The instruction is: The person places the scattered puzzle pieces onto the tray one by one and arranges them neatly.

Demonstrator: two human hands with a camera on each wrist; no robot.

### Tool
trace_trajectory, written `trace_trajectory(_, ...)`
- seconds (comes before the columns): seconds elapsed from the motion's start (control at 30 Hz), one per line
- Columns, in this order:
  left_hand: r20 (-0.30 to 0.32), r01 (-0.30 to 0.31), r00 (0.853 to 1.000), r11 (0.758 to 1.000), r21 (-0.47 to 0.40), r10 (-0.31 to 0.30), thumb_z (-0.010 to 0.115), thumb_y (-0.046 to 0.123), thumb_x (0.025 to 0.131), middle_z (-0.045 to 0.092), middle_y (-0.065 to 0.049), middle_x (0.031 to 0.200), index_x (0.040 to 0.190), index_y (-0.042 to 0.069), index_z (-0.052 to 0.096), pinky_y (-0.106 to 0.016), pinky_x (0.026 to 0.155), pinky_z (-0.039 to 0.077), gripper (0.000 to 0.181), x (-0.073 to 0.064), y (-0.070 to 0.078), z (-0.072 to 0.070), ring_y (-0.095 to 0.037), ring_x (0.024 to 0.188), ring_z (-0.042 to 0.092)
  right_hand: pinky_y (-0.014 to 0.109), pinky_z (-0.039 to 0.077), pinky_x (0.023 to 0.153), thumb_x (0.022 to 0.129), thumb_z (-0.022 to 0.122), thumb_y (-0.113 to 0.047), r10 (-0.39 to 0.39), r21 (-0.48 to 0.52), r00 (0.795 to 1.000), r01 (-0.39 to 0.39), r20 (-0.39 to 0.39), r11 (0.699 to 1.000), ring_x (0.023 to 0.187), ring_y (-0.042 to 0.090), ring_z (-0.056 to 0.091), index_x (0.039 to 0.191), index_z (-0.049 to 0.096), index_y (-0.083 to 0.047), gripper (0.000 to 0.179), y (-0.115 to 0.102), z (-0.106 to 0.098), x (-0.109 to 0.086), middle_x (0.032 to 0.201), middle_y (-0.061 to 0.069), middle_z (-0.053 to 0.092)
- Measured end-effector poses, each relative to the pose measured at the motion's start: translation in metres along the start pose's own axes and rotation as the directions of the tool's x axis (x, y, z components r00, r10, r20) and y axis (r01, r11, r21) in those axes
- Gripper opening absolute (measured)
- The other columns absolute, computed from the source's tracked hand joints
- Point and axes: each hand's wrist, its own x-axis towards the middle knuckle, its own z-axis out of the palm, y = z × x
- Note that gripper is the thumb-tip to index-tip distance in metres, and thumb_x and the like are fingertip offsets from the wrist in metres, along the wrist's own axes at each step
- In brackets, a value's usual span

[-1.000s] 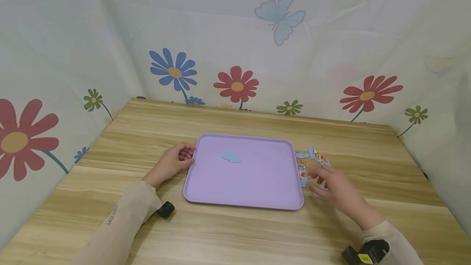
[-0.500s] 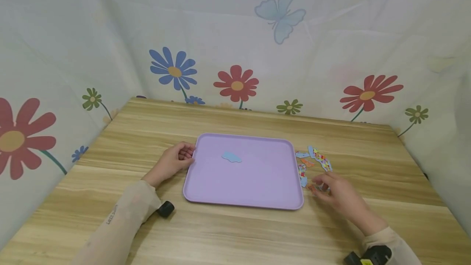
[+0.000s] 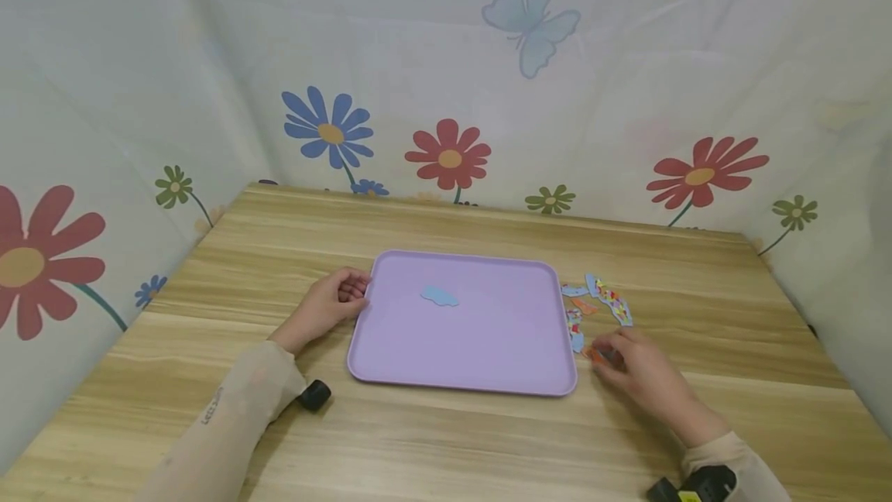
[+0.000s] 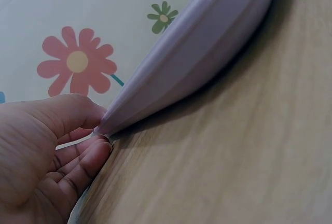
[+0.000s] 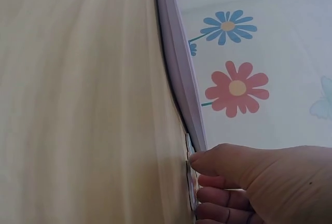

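A purple tray [image 3: 474,351] lies flat on a wood-grain table [image 3: 418,448] in front of you. Inside it, left of its middle and toward its far rim, sits one light-blue piece [image 3: 440,297], irregular in outline.

Your left hand [image 3: 326,307] is at the tray's left rim, with thumb and bent fingers pinching the edge. Your right hand [image 3: 648,370] is just beyond the tray's right rim, near its closer corner, with thumb and fingertips pinching an orange piece [image 3: 597,356]. Whether that piece is off the table is too small to tell.

More flat pieces lie close along the tray's right side: a red-and-blue piece [image 3: 574,331] beside the rim, a small blue piece [image 3: 575,290] farther up it, a second orange piece [image 3: 584,306] just outward, and a long speckled piece [image 3: 613,302], blue-edged with red and yellow, set farthest from the tray.

Beyond the tray, past the table's far edge, hangs a pale cloth [image 3: 418,45] printed with red, blue and green flowers and a blue butterfly.
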Motion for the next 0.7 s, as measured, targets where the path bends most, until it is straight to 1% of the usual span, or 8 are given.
trace_trajectory(0.17,0.001,0.009,1.0,1.0,-0.009,-0.009,0.067,0.007,0.088,0.063,-0.02,0.109,0.122,-0.004,0.055,-0.015,0.076,0.05,0.037,-0.0022,0.0026,-0.0016,-0.02,0.094,0.059,0.024,0.045,0.062,0.076,0.078,-0.013,0.002,-0.004,1.0,-0.002,0.008,1.0,0.073,0.006,0.05,0.095,0.07,-0.006,0.021,0.001,0.0003,0.0009,0.087,0.0,0.061)
trace_trajectory(0.43,0.003,0.005,1.0,1.0,-0.017,-0.005,0.067,0.007,0.088,0.063,-0.02,0.108,0.121,-0.004,0.056,-0.015,0.076,0.05,0.037,-0.0018,0.0031,-0.0019,-0.021,0.094,0.059,0.022,0.044,0.061,0.077,0.077,-0.012,0.017,0.025,1.0,-0.018,0.02,1.0,0.073,0.006,0.049,0.094,0.069,-0.006,0.019,0.0025,0.0009,0.0008,0.088,-0.001,0.06)
trace_trajectory(0.7,0.001,0.008,1.0,1.0,0.003,-0.008,0.065,0.005,0.089,0.062,-0.021,0.108,0.122,-0.006,0.055,-0.015,0.075,0.049,0.037,-0.0008,0.0033,0.0002,-0.021,0.094,0.058,0.024,0.046,0.062,0.077,0.077,-0.013,0.04,0.008,0.999,-0.04,0.032,0.999,0.074,0.008,0.05,0.093,0.068,-0.005,0.02,0.0018,0.0013,0.0002,0.088,0.001,0.06)
